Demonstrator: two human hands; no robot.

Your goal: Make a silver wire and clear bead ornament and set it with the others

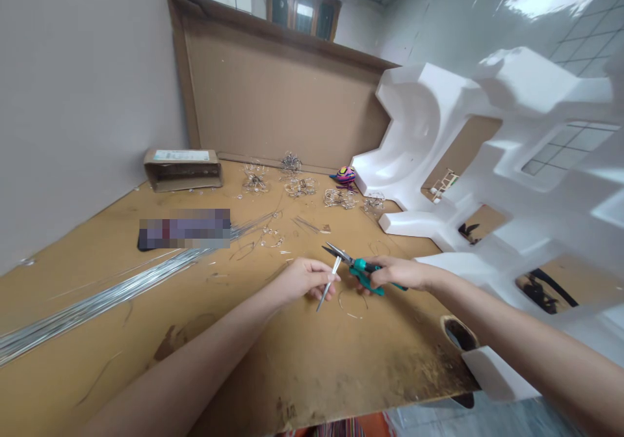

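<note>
Between the thumb and fingers of my left hand (312, 278) is a small bundle of short, thin wires (336, 265), pale at the top and grey at the lower end. My right hand (390, 274) is wrapped round the teal and black handles of long-nose pliers (359, 266). Their dark pointed jaws are apart and lie just above the top of the bundle; whether they touch it I cannot tell. Beyond my hands, a loose wire ring with beads (272, 237) lies on the brown board (292, 365).
Long silvery wires (121, 287) stretch across the left side beside a blurred-out flat object (182, 229). Several bent-wire pieces (301, 186) stand at the back. An open cardboard box (184, 172) sits back left. White foam packing (414, 118) borders the right.
</note>
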